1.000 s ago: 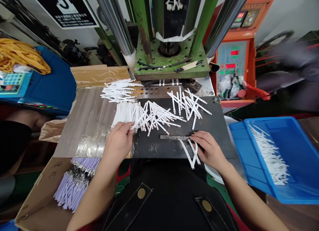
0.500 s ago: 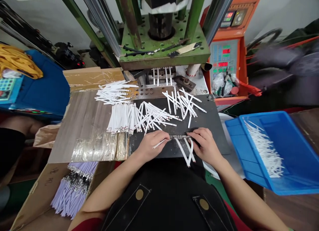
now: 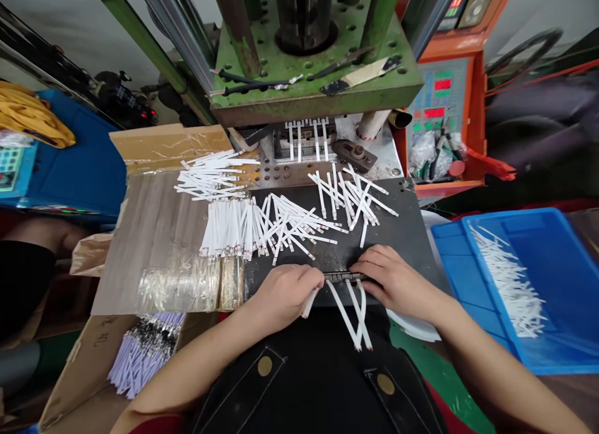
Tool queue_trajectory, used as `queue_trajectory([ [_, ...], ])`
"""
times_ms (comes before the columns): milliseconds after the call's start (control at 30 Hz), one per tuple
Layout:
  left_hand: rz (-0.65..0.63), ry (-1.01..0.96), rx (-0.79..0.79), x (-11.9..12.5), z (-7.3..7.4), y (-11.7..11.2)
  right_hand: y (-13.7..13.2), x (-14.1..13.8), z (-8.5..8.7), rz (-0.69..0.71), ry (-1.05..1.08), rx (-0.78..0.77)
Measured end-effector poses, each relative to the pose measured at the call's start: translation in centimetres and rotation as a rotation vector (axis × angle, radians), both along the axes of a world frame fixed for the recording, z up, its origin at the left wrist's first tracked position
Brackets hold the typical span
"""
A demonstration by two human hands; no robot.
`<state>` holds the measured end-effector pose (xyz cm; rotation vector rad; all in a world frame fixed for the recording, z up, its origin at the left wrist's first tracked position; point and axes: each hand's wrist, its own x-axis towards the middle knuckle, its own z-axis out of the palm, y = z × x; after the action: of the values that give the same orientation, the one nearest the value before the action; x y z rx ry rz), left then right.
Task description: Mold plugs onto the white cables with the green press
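Observation:
My left hand [image 3: 286, 295] is closed at the left end of a narrow, dark slotted metal bar [image 3: 337, 276]. Below its fingers pokes a short white strip [image 3: 309, 303]. The other end of the bar is gripped by my right hand [image 3: 400, 283], fingers and thumb around it. From the bar several white flat strips [image 3: 345, 316] hang down towards my apron, two of them crossing near their ends. Just beyond my hands, loose white strips [image 3: 294, 220] lie in a heap, and a smaller pile of strips [image 3: 353, 197] is to the right.
Ahead stands a green press [image 3: 318, 103], with strips set in a metal mould [image 3: 306, 140] under it. A blue bin [image 3: 568, 296] with white strips is at right. Purple strips [image 3: 140, 359] fill a cardboard box [image 3: 88, 353] at lower left. Behind stands an orange control box [image 3: 477, 109].
Both hands and the bar have come slightly closer to my body. The strip at my left hand has turned from pointing sideways to pointing down. The camera view has shifted a little.

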<state>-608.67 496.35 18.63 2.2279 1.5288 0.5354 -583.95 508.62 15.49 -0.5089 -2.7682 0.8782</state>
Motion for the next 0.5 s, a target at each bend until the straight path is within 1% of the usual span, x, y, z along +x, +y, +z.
queue_trajectory([
  [100, -0.048, 0.068, -0.066, 0.2, 0.4, 0.5, 1.8, -0.4, 1.5, 0.143, -0.077, -0.077],
  [167, -0.069, 0.105, -0.130, 0.3, 0.6, 0.4, 3.3, -0.7, 2.2, 0.205, -0.093, -0.098],
  [233, -0.084, 0.134, -0.162, 0.2, 0.7, 0.4, 5.5, -1.3, 2.8, 0.215, -0.094, -0.077],
  [267, -0.106, 0.138, -0.178, 0.0, 0.7, 0.6, 7.0, -1.9, 2.9, 0.197, -0.084, -0.050],
  [333, -0.183, 0.099, -0.239, -1.0, 0.7, 1.7, 10.8, -4.0, 3.0, 0.099, -0.035, 0.042],
  [367, -0.223, 0.060, -0.279, -1.8, 0.6, 2.8, 13.1, -5.5, 2.8, 0.020, -0.004, 0.101],
  [400, -0.232, 0.024, -0.309, -2.8, 0.5, 4.3, 15.4, -7.1, 2.6, -0.079, 0.023, 0.163],
  [433, -0.198, -0.004, -0.317, -4.0, 0.4, 6.3, 17.7, -9.0, 2.3, -0.179, 0.036, 0.217],
  [467, -0.124, -0.008, -0.298, -5.2, 0.3, 8.6, 19.8, -10.9, 2.1, -0.264, 0.020, 0.253],
  [500, 0.015, 0.010, -0.244, -6.5, 0.1, 11.2, 21.6, -12.7, 1.8, -0.338, -0.010, 0.273],
])
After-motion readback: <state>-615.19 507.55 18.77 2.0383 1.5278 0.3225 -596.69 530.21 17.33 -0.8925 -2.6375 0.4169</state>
